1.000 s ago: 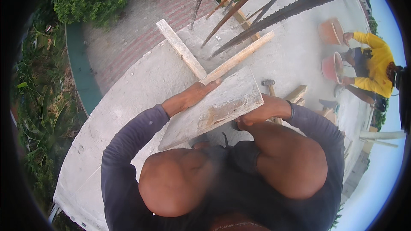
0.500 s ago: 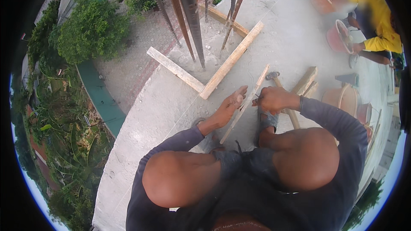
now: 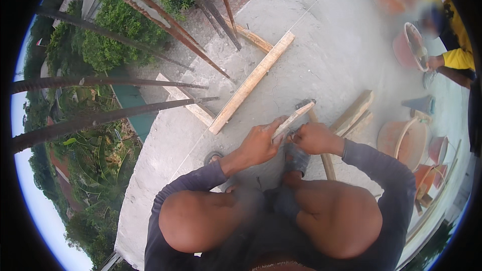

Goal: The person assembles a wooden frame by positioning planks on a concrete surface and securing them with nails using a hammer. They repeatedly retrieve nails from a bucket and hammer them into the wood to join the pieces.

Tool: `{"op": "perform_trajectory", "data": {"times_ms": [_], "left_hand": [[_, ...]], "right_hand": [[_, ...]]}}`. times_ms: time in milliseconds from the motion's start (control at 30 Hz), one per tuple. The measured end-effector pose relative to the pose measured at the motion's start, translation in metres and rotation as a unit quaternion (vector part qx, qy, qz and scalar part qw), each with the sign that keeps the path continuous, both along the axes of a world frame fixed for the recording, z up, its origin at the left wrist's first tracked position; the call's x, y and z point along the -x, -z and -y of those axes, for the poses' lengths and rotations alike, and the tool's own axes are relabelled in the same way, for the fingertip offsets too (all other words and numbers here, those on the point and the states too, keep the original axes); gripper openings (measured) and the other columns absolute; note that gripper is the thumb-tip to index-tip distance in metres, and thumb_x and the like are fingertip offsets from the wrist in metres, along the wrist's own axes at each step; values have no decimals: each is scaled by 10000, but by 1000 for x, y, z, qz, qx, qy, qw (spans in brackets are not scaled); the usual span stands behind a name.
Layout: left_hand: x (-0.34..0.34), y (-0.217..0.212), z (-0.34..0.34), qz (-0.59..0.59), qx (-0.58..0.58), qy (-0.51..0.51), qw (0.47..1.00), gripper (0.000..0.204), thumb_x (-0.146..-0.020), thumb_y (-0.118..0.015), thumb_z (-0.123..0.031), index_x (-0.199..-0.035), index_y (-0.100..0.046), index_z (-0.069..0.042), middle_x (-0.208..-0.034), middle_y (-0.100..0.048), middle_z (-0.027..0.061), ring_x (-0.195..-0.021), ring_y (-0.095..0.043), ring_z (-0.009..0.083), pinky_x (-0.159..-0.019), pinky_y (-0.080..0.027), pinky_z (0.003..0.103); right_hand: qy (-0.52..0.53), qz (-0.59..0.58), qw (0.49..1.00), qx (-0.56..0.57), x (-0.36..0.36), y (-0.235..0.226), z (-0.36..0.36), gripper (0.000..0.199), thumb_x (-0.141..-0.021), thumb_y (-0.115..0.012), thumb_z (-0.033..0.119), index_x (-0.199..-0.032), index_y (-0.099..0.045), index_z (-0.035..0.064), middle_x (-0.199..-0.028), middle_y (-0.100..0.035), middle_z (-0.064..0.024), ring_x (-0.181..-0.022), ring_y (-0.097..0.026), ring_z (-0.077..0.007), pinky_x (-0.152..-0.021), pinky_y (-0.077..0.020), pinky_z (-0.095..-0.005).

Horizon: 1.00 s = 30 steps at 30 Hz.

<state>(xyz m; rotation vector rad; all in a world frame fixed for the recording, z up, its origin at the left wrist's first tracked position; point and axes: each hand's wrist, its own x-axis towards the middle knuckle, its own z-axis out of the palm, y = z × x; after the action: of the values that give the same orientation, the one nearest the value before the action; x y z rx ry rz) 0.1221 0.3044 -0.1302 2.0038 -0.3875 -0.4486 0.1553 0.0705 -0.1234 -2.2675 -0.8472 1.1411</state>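
My left hand (image 3: 260, 144) is closed around a thin wooden strip (image 3: 295, 118), whose far end points up and to the right. Beside it, my right hand (image 3: 315, 138) is closed, its fingertips pinched close to the strip; what they hold is small and dark, and I cannot make it out. A hammer (image 3: 328, 166) lies on the concrete beyond and under my right hand, its wooden handle partly hidden. Ahead of my left hand, a wooden batten (image 3: 255, 81) joins other battens in a frame around upright steel bars (image 3: 165, 20).
A taut string (image 3: 187, 159) runs along the concrete slab (image 3: 150, 185), whose edge drops to plants at left. Wood offcuts (image 3: 354, 113), a trowel-like grey tool (image 3: 419, 104) and a large bucket (image 3: 403, 139) lie right. A co-worker in yellow (image 3: 454, 45) handles buckets at far right.
My left hand, open beside the strip before, has closed around it. The strip has tilted and looks shorter from here. My view has shifted, so the steel bars now spread out to the left.
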Motion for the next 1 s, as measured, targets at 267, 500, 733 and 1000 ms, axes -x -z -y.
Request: {"op": "perform_trajectory", "data": {"times_ms": [267,500,733,1000], "left_hand": [[-38,-17,39,16,-76,29,997,513,-999,-661,-89,-1480,-513,6,-1053,-735,305,-915,-730,494,-770,-593,519],[-58,-12,51,80,-73,25,994,516,-976,-682,-61,-1463,-526,-1,-1057,-733,309,-913,-732,488,-775,-607,512],[-80,2,48,8,-123,-124,985,516,-957,-670,-64,-1448,-529,11,-1028,-718,320,-916,-718,495,-763,-583,520],[-118,19,65,29,-104,65,992,519,-942,-654,-76,-1427,-516,47,-1078,-714,348,-1006,-699,521,-902,-545,571]], "right_hand": [[172,-20,968,-182,-5,30,23,245,-965,-628,186,-884,-737,-17,-737,-706,-178,-647,-704,-341,-618,-566,-492],[126,-13,991,-34,-45,24,45,361,-1037,-568,279,-874,-723,-3,-680,-669,-128,-639,-664,-253,-566,-529,-425],[99,-123,966,-203,-11,-33,8,399,-1050,-569,327,-897,-756,10,-696,-670,-75,-660,-633,-244,-659,-550,-388],[249,63,966,-18,-48,26,103,406,-1104,-573,303,-907,-732,-14,-581,-630,-127,-479,-563,-269,-542,-470,-372]]}}
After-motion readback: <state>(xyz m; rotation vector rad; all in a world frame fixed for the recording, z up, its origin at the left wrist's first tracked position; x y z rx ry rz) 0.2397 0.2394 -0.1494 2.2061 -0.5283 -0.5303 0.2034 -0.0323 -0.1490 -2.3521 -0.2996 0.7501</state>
